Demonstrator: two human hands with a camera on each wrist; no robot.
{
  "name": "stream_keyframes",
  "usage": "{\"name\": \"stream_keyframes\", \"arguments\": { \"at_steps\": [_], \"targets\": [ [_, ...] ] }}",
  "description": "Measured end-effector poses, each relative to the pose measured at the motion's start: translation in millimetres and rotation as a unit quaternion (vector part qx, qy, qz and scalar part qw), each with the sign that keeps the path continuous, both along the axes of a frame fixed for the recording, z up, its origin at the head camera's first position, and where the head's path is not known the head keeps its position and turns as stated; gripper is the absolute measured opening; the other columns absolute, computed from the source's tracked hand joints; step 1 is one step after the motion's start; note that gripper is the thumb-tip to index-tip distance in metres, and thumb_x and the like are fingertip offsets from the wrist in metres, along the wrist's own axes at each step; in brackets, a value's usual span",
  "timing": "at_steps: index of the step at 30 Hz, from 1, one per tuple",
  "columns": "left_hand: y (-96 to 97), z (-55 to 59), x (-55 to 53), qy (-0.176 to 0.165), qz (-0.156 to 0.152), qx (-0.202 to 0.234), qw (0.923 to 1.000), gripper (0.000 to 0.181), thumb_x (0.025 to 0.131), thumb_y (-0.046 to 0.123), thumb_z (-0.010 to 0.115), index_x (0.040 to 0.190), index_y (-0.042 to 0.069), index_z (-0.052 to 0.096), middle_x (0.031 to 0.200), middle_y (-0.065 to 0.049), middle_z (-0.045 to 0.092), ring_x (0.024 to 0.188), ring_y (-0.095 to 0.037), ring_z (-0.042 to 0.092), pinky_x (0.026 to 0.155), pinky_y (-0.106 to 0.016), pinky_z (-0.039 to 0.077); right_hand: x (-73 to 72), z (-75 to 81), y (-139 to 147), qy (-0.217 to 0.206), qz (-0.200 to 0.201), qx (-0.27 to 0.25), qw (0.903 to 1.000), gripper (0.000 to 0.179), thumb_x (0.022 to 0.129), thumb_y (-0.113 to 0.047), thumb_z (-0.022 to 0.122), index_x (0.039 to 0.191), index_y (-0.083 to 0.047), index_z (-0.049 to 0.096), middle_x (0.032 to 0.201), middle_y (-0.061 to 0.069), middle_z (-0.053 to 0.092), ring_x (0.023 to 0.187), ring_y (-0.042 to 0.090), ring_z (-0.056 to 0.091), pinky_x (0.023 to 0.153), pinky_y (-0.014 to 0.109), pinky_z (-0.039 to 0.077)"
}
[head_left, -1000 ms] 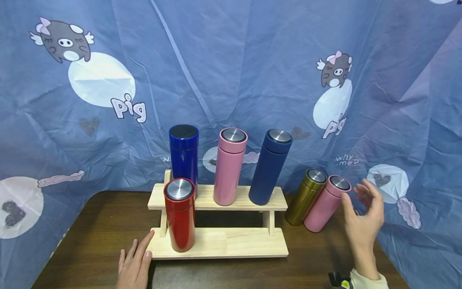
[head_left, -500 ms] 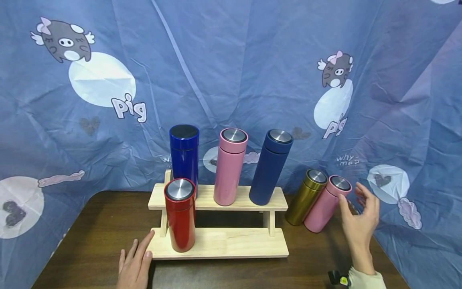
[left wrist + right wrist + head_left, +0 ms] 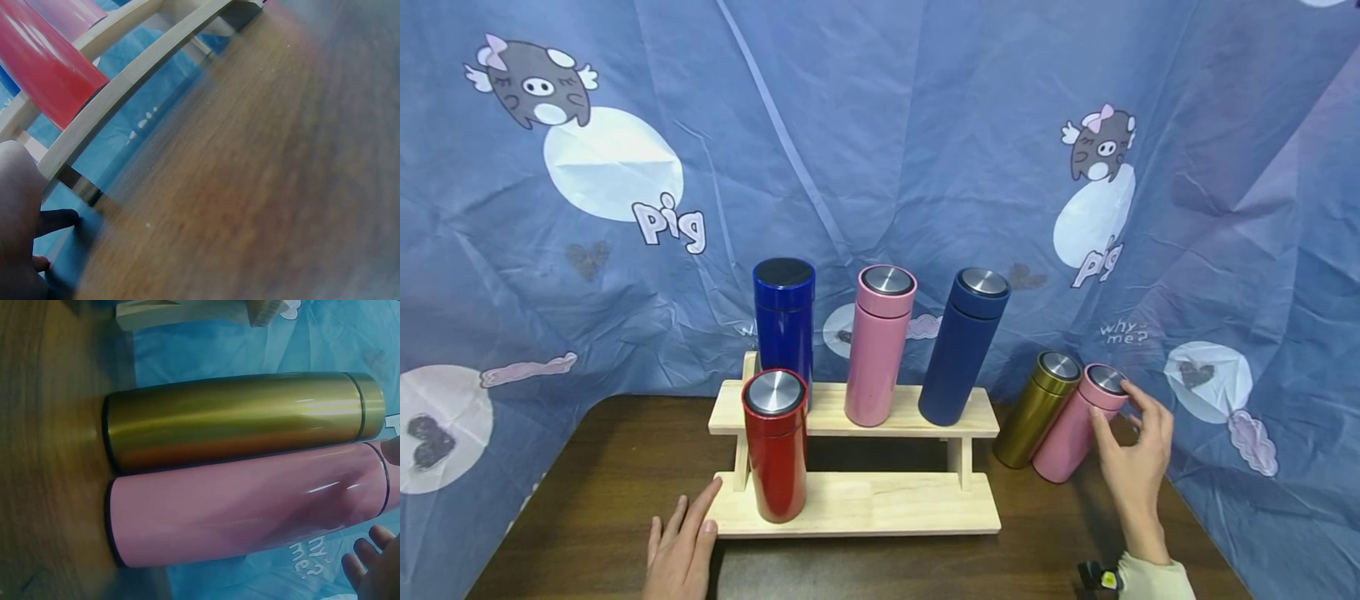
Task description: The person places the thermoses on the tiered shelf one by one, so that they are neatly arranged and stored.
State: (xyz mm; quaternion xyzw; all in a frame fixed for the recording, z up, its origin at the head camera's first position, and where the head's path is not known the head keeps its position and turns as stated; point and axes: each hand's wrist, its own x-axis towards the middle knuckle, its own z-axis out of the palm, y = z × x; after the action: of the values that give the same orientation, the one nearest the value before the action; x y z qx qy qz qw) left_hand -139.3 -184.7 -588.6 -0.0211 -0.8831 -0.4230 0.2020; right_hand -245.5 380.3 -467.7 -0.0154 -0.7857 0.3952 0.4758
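Note:
At the right, my right hand (image 3: 1137, 458) surrounds the top of a pink thermos bottle (image 3: 250, 509) without gripping it. Its thumb overlaps the lid's near side and its index finger is at the far rim; contact is unclear. In the right wrist view the other fingers (image 3: 365, 553) stand apart from the pink bottle. A gold thermos bottle (image 3: 237, 425) stands upright just left of it. My left hand (image 3: 679, 550) lies with extended fingers at the left end of the wooden two-step rack (image 3: 902, 504). Nearest to it on the rack is a red thermos bottle (image 3: 777, 467).
The rack's upper step carries a glossy blue bottle (image 3: 784, 333), another pink bottle (image 3: 877, 358) and a navy bottle (image 3: 964, 350). The rack stands on a dark wooden table (image 3: 587, 483). Behind hangs a blue cloth (image 3: 865, 125) with pig prints.
My right hand has moved left toward the pink bottle on the table, and its thumb and index finger now overlap the lid. The left hand and the bottles have stayed put.

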Motion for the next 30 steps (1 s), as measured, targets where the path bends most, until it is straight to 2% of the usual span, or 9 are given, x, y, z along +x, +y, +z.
{"name": "stream_keyframes", "arguments": {
  "at_steps": [4, 10, 14, 17, 20, 25, 30],
  "targets": [
    [0.3, -0.9, -0.6, 0.006, 0.000, 0.001, 1.0000, 0.045, 0.119, 0.019, 0.041, 0.162, 0.012, 0.052, 0.155, -0.029, 0.059, 0.142, -0.077, 0.040, 0.126, -0.084, 0.003, -1.7, -4.1, 0, -0.003, 0.009, -0.014, 0.9999, 0.064, 0.089, 0.001, 0.088, 0.150, -0.007, 0.068, 0.129, -0.029, 0.050, 0.122, -0.002, 0.052, 0.097, 0.016, 0.043],
    [0.2, -1.5, -1.1, 0.007, -0.001, 0.002, 1.0000, 0.045, 0.119, 0.019, 0.041, 0.162, 0.013, 0.052, 0.155, -0.029, 0.059, 0.142, -0.076, 0.040, 0.126, -0.084, 0.002, -4.7, -8.6, -8, -0.009, 0.024, -0.038, 0.9990, 0.075, 0.087, 0.008, 0.087, 0.155, -0.002, 0.057, 0.131, -0.022, 0.053, 0.118, -0.003, 0.055, 0.097, 0.016, 0.044],
    [0.3, -1.3, -1.4, 0.007, -0.002, 0.004, 1.0000, 0.045, 0.119, 0.019, 0.041, 0.162, 0.013, 0.052, 0.155, -0.029, 0.059, 0.143, -0.076, 0.040, 0.126, -0.084, 0.002, 1.7, 0.7, -22, 0.007, 0.048, -0.046, 0.9977, 0.077, 0.086, 0.014, 0.083, 0.155, 0.007, 0.051, 0.130, -0.012, 0.057, 0.114, -0.002, 0.058, 0.098, 0.014, 0.046],
    [0.2, -1.4, -1.4, 0.006, -0.002, 0.003, 1.0000, 0.045, 0.119, 0.019, 0.041, 0.162, 0.013, 0.052, 0.155, -0.030, 0.059, 0.142, -0.077, 0.040, 0.125, -0.084, 0.002, 6.6, 7.3, -30, 0.013, 0.061, -0.049, 0.9969, 0.078, 0.085, 0.016, 0.083, 0.154, 0.010, 0.048, 0.128, -0.009, 0.058, 0.113, -0.002, 0.060, 0.099, 0.011, 0.047],
    [0.2, -1.5, -1.4, 0.006, -0.001, 0.001, 1.0000, 0.044, 0.119, 0.019, 0.041, 0.162, 0.013, 0.052, 0.155, -0.030, 0.059, 0.142, -0.077, 0.040, 0.125, -0.085, 0.002, 3.1, 1.7, -27, 0.007, 0.058, -0.046, 0.9972, 0.083, 0.083, 0.017, 0.085, 0.156, 0.008, 0.046, 0.129, -0.012, 0.056, 0.115, -0.002, 0.059, 0.099, 0.010, 0.047],
    [0.0, -1.1, -1.2, 0.005, 0.000, 0.001, 1.0000, 0.044, 0.119, 0.019, 0.041, 0.161, 0.013, 0.052, 0.155, -0.029, 0.058, 0.142, -0.077, 0.040, 0.125, -0.084, 0.003, -9.0, -17.3, -12, -0.014, 0.047, -0.039, 0.9981, 0.095, 0.082, 0.015, 0.089, 0.162, -0.003, 0.043, 0.130, -0.018, 0.053, 0.118, -0.005, 0.057, 0.099, 0.008, 0.046],
    [-0.3, -0.9, -1.0, 0.000, 0.001, -0.001, 1.0000, 0.045, 0.119, 0.020, 0.040, 0.162, 0.012, 0.051, 0.157, -0.028, 0.057, 0.142, -0.077, 0.040, 0.125, -0.084, 0.002, -10.8, -23.0, -7, -0.022, 0.053, -0.032, 0.9978, 0.096, 0.085, 0.012, 0.089, 0.165, -0.009, 0.041, 0.130, -0.017, 0.053, 0.117, -0.006, 0.058, 0.097, 0.007, 0.047]
  ]
}}
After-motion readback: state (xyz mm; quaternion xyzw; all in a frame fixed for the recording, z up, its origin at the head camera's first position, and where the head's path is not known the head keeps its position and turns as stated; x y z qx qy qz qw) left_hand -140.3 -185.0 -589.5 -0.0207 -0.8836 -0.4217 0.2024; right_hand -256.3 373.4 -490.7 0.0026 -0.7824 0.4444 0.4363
